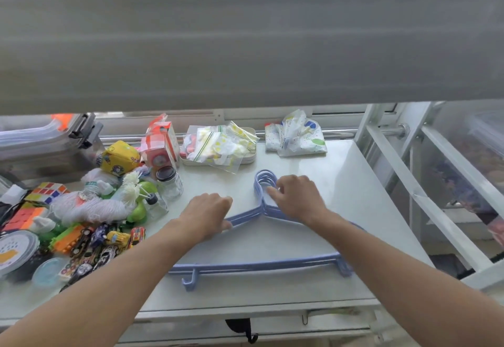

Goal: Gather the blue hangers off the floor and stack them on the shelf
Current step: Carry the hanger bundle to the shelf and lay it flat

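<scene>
The shelf [313, 289] edge is closest, and just past it runs the bottom bar of the hangers [253, 266], a blue stack lying flat with its small hooks hanging toward the front. They sit on the bare right half, probably because the left is crowded with toys [103, 240] and a mop head [90, 207]. Farther in, the left hand [207, 214] lies palm down on the left shoulder of the stack, fingers together and curled over the bars, as if pinning them so they can't slide. The right hand [297, 199] rests at the neck, fingertips bunched against the nested hooks (squaring them up, I'd guess). Beyond lie zip bags [221, 146] and a printed pouch [297, 136] by the back rail.
</scene>
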Available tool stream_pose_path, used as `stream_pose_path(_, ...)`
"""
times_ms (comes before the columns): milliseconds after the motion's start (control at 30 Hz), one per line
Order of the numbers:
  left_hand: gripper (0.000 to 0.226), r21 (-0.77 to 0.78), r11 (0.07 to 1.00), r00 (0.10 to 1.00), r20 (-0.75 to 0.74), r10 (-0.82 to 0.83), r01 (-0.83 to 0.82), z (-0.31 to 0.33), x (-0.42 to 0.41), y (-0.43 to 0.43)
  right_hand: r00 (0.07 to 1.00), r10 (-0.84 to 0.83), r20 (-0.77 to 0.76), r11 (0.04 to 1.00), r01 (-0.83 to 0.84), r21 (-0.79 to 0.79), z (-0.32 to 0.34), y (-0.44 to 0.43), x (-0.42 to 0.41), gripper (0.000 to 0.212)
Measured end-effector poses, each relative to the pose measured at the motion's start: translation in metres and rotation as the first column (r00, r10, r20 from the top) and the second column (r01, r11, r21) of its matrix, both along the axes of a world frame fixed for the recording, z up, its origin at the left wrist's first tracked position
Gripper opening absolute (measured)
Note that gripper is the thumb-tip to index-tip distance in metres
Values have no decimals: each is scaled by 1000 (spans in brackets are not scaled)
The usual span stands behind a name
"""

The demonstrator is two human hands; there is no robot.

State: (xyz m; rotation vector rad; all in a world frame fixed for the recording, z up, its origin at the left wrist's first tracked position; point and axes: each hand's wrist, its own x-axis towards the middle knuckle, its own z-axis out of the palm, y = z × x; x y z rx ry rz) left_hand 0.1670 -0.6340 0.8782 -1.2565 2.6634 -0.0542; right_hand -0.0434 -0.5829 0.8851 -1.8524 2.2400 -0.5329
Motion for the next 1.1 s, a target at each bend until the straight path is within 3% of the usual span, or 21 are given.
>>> stream_pose_path(100,39,-30,999,950,-308,-42,35,10,29,20,984,152,95,985,-143,-92,12,60,-40,26)
stream_pose_path(167,42,70,990,928,-361,-92,125,9,41,45,965,256,49,966,-258,25,9,95,-53,29)
stream_pose_path(267,50,190,967,969,-209,-131,172,-8,40,72,916,382,-118,896,-337,289,-13,117,-53,50)
stream_pose_path(333,35,183,971,984,-108,-139,157,-20,36,77,877,434,-205,873,-353,336,-26,117,-46,39)
stream_pose_path(433,8,140,983,993,-15,-117,117,-26,31,76,858,439,-268,877,-345,333,-40,112,-38,18)
stream_pose_path(533,10,80,993,994,51,-96,92,-29,30,78,870,401,-288,900,-316,300,-51,111,-35,5)
stream_pose_path(867,19,20,992,983,132,-129,128,-29,24,81,862,378,-338,915,-291,280,-58,109,-31,15)
stream_pose_path(1100,17,-2,993,987,106,-119,120,-27,23,75,861,367,-353,919,-277,280,-56,105,-30,12)
